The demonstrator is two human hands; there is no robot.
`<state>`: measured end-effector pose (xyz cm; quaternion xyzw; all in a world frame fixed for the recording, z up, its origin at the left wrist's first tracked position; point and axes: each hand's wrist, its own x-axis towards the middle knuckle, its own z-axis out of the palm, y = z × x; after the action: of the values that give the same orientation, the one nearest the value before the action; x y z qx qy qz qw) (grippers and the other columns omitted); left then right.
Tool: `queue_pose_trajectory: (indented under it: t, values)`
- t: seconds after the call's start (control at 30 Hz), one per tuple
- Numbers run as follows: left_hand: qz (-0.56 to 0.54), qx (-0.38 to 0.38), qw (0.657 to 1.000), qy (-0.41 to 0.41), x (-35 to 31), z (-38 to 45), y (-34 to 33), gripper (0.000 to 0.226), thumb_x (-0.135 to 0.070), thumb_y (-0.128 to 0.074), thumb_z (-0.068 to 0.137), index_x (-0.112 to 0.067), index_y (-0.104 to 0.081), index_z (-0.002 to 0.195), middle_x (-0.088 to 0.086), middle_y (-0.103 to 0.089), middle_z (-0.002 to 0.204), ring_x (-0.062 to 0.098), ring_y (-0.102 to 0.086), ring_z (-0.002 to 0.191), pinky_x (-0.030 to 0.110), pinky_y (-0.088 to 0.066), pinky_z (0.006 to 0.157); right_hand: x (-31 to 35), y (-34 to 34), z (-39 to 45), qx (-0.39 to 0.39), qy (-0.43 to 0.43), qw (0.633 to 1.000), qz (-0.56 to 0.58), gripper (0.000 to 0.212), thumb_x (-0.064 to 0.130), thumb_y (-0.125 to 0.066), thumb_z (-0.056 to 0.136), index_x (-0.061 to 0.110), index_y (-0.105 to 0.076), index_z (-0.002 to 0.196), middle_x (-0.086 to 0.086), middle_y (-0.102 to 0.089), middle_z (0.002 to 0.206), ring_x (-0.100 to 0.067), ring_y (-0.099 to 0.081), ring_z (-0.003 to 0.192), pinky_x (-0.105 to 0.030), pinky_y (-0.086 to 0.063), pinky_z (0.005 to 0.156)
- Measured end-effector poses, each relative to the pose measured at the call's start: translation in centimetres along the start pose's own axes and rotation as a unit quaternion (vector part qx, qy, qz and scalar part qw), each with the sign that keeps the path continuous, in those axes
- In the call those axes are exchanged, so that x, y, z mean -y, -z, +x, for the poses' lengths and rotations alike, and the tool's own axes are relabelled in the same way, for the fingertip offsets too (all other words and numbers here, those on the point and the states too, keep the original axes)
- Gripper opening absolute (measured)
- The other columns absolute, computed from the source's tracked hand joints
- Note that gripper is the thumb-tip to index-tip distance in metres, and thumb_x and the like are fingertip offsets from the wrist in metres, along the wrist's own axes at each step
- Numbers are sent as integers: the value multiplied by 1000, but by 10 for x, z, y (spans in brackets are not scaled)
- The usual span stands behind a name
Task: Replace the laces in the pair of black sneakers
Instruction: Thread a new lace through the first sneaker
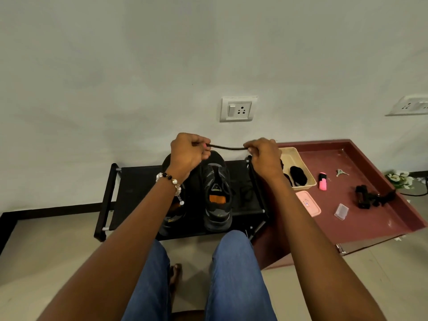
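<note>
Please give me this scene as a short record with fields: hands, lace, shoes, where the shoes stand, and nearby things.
left hand: left hand pinches one end of the lace
right hand: right hand pinches the other end
lace: black lace stretched between both hands, above the shoes
shoes: black sneakers, the left one partly hidden by the arm
support: black rack
nearby: beige basket, pink highlighter, keys on maroon table

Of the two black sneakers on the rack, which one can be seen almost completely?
The right sneaker, with its orange tongue patch showing. The left sneaker is mostly hidden behind the forearm of the left hand.
</note>
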<state>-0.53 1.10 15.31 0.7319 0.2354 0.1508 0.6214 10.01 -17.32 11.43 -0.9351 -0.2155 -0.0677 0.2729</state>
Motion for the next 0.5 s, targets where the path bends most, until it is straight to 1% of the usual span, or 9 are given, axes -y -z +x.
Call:
queue_pose_trajectory:
  t: [0.07, 0.13, 0.2, 0.27, 0.33, 0.37, 0.43, 0.47, 0.5]
  values:
    - [20, 30, 999, 13, 6, -1, -3, 16, 2, -58, 93, -4, -68, 103, 13, -72, 88, 17, -71, 72, 20, -58, 65, 1, -5, -5, 34, -17, 999, 24, 29, 11, -61, 93, 17, -68, 121, -6, -68, 118, -29, -57, 116, -43, -44, 100]
    - [33, 51, 998, 22, 12, -1, -7, 18, 1, -58, 93, -9, -63, 107, 13, -72, 86, 19, -71, 70, 21, -59, 63, 11, -6, -13, 67, -2, 987, 147, 36, 13, -66, 91, 15, -64, 127, -1, -64, 125, -16, -56, 115, -28, -43, 101]
    - [37, 61, 997, 32, 19, 2, -12, 21, -2, -62, 91, -10, -56, 109, 14, -72, 85, 19, -70, 68, 23, -59, 62, 24, -13, -19, 130, 8, 951, 280, 41, 13, -69, 90, 13, -61, 129, 2, -64, 124, -9, -58, 113, -22, -45, 98]
    - [36, 64, 996, 44, 27, 7, -17, 25, -4, -67, 89, -9, -53, 109, 15, -71, 85, 21, -70, 67, 27, -60, 63, 30, -30, -21, 153, -10, 917, 368, 35, 8, -70, 88, 9, -64, 122, -3, -70, 112, -12, -65, 107, -26, -51, 96]
    - [32, 67, 995, 59, 35, 13, -22, 22, -4, -69, 87, -7, -54, 104, 17, -70, 85, 24, -71, 69, 32, -61, 66, 30, -46, -20, 131, -62, 895, 422, 24, 3, -69, 87, 3, -68, 112, -9, -73, 97, -19, -70, 94, -32, -56, 88]
    - [29, 69, 995, 67, 39, 17, -24, 18, -3, -69, 87, -5, -56, 100, 18, -70, 85, 25, -72, 68, 32, -61, 65, 27, -53, -18, 125, -91, 882, 445, 20, 2, -69, 87, 1, -70, 107, -12, -73, 93, -22, -71, 85, -33, -59, 80]
    - [20, 71, 994, 79, 48, 25, -27, 8, -2, -68, 87, -2, -62, 92, 20, -70, 84, 21, -71, 64, 27, -60, 60, 22, -63, -14, 132, -119, 871, 458, 14, 2, -70, 86, 3, -73, 100, -12, -73, 85, -17, -67, 67, -26, -55, 58]
    - [16, 71, 994, 85, 54, 29, -28, 5, -2, -68, 87, -1, -64, 90, 19, -71, 83, 21, -71, 64, 25, -59, 59, 19, -67, -12, 137, -122, 875, 448, 13, 2, -72, 84, 6, -74, 96, -11, -74, 83, -14, -67, 65, -21, -51, 54]
    - [13, 67, 994, 89, 59, 33, -29, 3, -3, -69, 87, -1, -67, 88, 18, -72, 83, 22, -72, 65, 25, -59, 59, 16, -72, -8, 138, -122, 883, 433, 13, 3, -74, 82, 10, -76, 92, -10, -75, 84, -15, -69, 69, -21, -52, 57]
